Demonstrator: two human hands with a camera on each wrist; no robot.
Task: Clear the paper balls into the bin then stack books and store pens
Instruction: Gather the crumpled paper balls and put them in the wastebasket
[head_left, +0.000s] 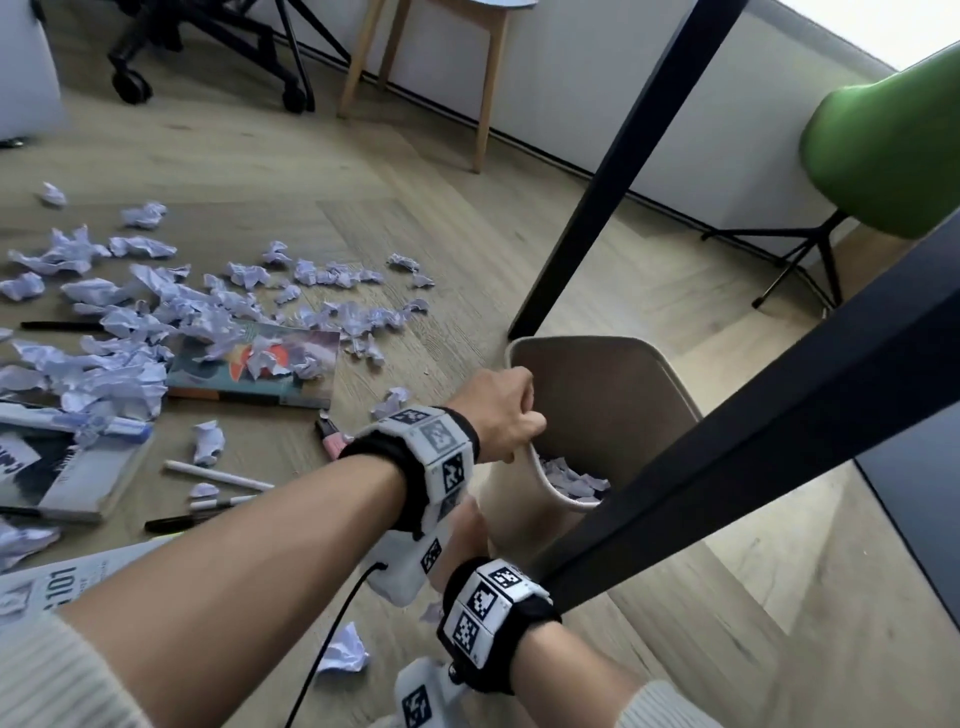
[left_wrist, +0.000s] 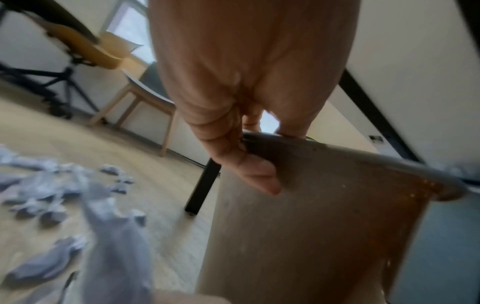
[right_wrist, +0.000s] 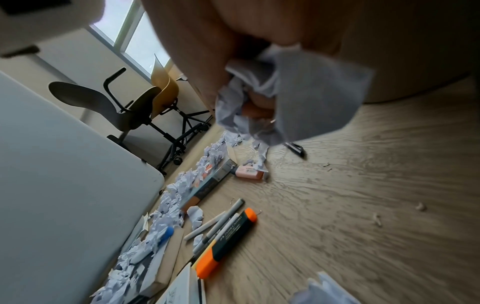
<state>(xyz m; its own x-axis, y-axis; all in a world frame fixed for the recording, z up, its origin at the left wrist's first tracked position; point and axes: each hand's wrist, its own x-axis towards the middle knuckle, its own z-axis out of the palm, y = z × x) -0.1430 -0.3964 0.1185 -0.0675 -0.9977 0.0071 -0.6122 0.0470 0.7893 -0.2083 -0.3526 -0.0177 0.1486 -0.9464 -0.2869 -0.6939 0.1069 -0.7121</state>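
Note:
My left hand (head_left: 501, 413) grips the near rim of the beige bin (head_left: 613, 395); in the left wrist view its fingers (left_wrist: 249, 164) curl over that rim on the bin (left_wrist: 311, 236). A few paper balls (head_left: 571, 478) lie inside. My right hand (head_left: 464, 522) is mostly hidden under the left wrist; in the right wrist view it (right_wrist: 221, 51) holds a crumpled paper ball (right_wrist: 306, 98) beside the bin. Several paper balls (head_left: 156, 312) litter the floor over a colourful book (head_left: 254, 371) and a black-and-white book (head_left: 67, 467). Pens (head_left: 218, 475) and an orange highlighter (right_wrist: 226, 242) lie nearby.
A black table leg (head_left: 613, 171) stands just behind the bin, and a black beam (head_left: 753, 452) slants over it. A green chair (head_left: 883, 150) is at the right, a wooden stool (head_left: 488, 88) and an office chair (head_left: 208, 47) at the back. A pink highlighter (head_left: 332, 440) lies by the book.

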